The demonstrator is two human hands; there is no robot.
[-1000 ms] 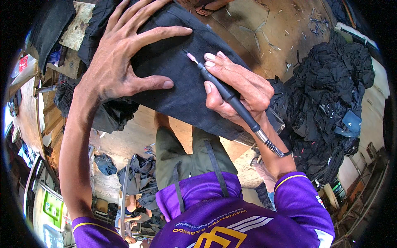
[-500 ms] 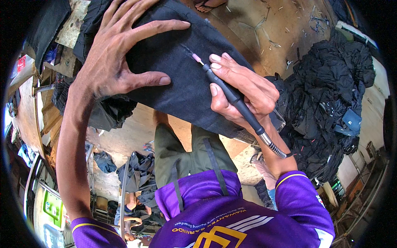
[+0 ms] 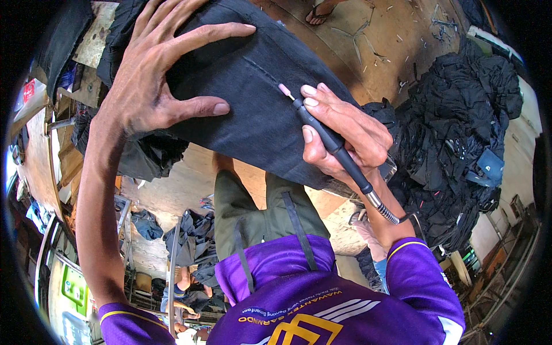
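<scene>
A black denim garment piece [image 3: 247, 132] is stretched out beneath both hands. My left hand [image 3: 152, 80] lies on its left part, fingers spread and thumb pointing right, holding nothing. In my right hand [image 3: 348, 129] is a slim black rotary grinder handpiece [image 3: 325, 131], gripped like a pen, with a pink grinding tip [image 3: 284, 90] and a metal spring at its cord end. The tip is over the cloth; whether it touches I cannot tell. A thin worn line [image 3: 261, 68] runs across the denim up and left of the tip.
A big heap of black garments [image 3: 454, 132] lies at the right, with a blue piece [image 3: 489, 169] on it. More dark clothes [image 3: 192, 244] lie lower left, near a metal rail [image 3: 172, 270]. Another person's foot [image 3: 319, 12] shows at the top, on the scrap-strewn brown floor [image 3: 379, 52].
My right hand and the grinder have moved a little right and down. The worn line on the denim now shows longer. My left hand has shifted slightly left.
</scene>
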